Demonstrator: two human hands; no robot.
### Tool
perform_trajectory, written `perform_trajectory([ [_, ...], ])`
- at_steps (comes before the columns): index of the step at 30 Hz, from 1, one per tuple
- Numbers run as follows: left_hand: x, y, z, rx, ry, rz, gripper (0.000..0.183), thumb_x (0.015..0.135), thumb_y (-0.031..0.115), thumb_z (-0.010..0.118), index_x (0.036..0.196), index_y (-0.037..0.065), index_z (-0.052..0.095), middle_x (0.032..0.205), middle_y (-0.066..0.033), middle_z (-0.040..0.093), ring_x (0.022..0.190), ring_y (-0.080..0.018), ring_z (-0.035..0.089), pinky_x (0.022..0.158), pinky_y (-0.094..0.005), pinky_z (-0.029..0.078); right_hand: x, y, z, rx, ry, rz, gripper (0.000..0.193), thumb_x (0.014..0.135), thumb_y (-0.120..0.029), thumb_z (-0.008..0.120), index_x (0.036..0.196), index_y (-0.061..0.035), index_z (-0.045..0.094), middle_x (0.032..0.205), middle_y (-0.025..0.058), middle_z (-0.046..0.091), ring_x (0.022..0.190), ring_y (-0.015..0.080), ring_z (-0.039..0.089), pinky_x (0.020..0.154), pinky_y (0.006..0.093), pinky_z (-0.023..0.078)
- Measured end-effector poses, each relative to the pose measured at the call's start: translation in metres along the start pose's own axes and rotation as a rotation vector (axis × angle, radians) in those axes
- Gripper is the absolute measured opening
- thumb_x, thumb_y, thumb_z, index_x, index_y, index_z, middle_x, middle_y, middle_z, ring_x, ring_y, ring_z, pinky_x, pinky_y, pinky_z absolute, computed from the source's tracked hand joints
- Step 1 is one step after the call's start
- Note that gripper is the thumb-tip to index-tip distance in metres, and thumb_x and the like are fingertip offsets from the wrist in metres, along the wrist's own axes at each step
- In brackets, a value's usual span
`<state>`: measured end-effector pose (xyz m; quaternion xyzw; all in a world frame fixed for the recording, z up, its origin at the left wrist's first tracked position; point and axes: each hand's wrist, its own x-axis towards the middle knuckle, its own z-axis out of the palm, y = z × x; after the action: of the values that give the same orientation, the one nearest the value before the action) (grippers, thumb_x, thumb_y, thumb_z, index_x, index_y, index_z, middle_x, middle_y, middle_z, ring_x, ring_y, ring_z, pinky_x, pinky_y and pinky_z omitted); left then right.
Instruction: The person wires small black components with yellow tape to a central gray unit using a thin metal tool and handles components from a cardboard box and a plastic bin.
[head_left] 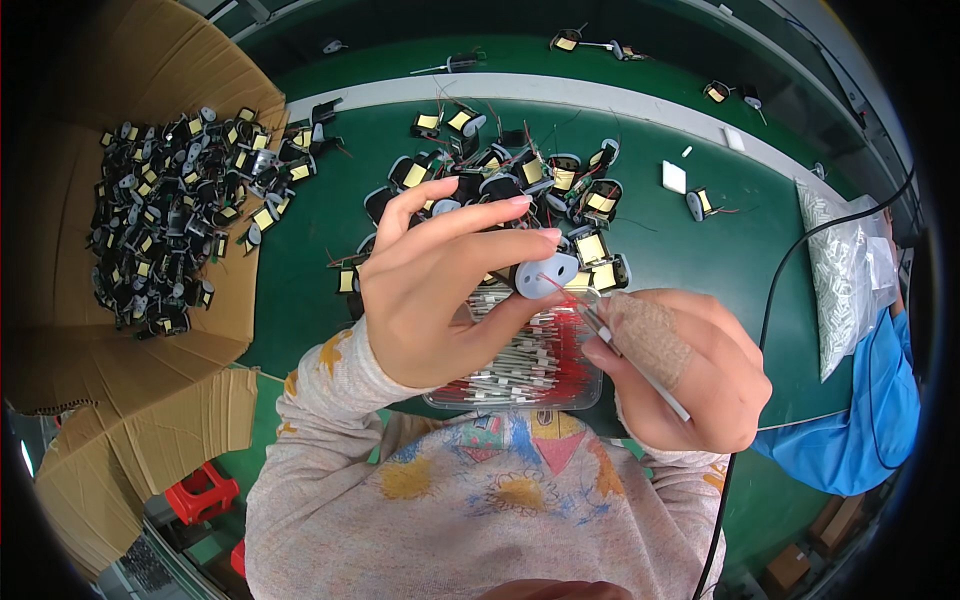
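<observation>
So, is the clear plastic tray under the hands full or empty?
Nearly full: the clear tray holds many thin white and red sleeved wires, piled up to its rim.

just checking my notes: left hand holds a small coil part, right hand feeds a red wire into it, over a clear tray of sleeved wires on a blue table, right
Not quite: the table is green, not blue, as the head view shows. The rest holds: the left hand holds the small coil part, the right hand feeds the red wire, over the clear tray.
</observation>
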<state>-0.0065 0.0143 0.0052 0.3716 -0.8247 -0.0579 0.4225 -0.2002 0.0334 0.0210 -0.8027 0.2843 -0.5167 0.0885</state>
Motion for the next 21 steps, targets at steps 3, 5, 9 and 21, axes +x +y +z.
perform_trajectory([
  [3, 0.0, -0.001, -0.001, -0.013, 0.008, 0.0, 0.032, 0.062, 0.004, 0.076, 0.089, 0.007, 0.059, 0.085, -0.0074, 0.07, 0.097, -0.0235, 0.063, 0.092, -0.0452, 0.037, 0.0, 0.001, 0.0, 0.04, 0.015, 0.006, 0.035, 0.049, 0.007, 0.077, 0.082, 0.0058, 0.064, 0.075, 0.0149, 0.065, 0.066, 0.0266, 0.064, 0.058, 0.0314, 0.052],
  [5, 0.001, -0.001, -0.001, -0.02, 0.015, 0.01, 0.032, 0.062, 0.004, 0.076, 0.089, 0.007, 0.059, 0.085, -0.0074, 0.07, 0.097, -0.024, 0.063, 0.092, -0.0454, 0.037, 0.0, 0.002, 0.001, 0.061, 0.035, 0.001, 0.034, 0.049, 0.007, 0.077, 0.081, 0.0059, 0.064, 0.074, 0.0151, 0.065, 0.066, 0.0265, 0.064, 0.058, 0.0311, 0.052],
  [9, 0.001, 0.002, -0.003, -0.004, -0.003, 0.015, 0.031, 0.061, 0.003, 0.074, 0.088, 0.006, 0.059, 0.085, -0.008, 0.07, 0.097, -0.0252, 0.063, 0.092, -0.0464, 0.038, -0.001, 0.004, 0.002, 0.033, 0.032, -0.014, 0.033, 0.049, 0.007, 0.077, 0.08, 0.0057, 0.064, 0.074, 0.0144, 0.065, 0.066, 0.0261, 0.064, 0.059, 0.0298, 0.052],
  [21, -0.002, -0.008, -0.001, -0.331, -0.026, -0.013, 0.047, 0.061, 0.017, 0.082, 0.089, 0.004, 0.047, 0.093, -0.0184, 0.066, 0.106, -0.0322, 0.057, 0.091, -0.0458, 0.039, 0.005, 0.007, -0.002, 0.085, -0.059, 0.22, 0.023, 0.056, 0.003, 0.073, 0.077, -0.0008, 0.067, 0.07, 0.0097, 0.061, 0.054, 0.0206, 0.056, 0.049, 0.026, 0.045],
])
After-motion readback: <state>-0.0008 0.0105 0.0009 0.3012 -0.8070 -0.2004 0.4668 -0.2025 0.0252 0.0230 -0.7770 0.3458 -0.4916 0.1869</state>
